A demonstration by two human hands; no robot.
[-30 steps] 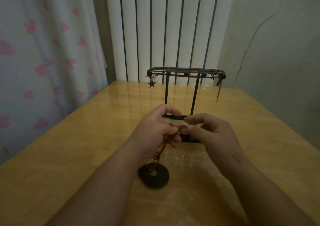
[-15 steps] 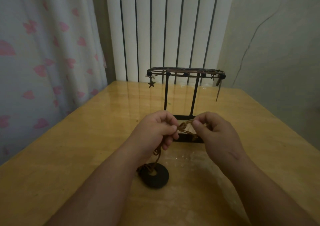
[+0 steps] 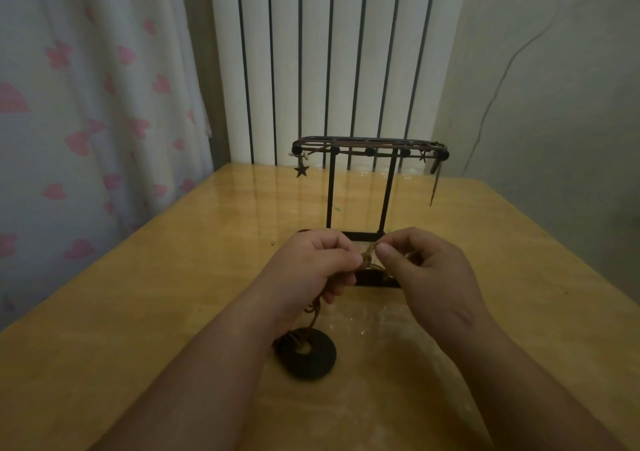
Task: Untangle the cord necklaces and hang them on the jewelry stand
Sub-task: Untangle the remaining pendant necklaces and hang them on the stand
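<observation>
Now closer together, left hand [image 3: 310,272] and right hand [image 3: 427,272] both pinching knotted cord [image 3: 369,259], ring pendant [image 3: 317,362] unmoved.

one head-worn wide-angle camera looks forward and down, near the jewelry stand [image 3: 370,151].

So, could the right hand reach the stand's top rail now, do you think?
Probably yes: nothing stands between the right hand and the top rail, though its fingers are pinching the cord.

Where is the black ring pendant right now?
The black ring pendant lies on the wooden table, left of centre in the head view, below the left hand and nearer than the jewelry stand.
</observation>
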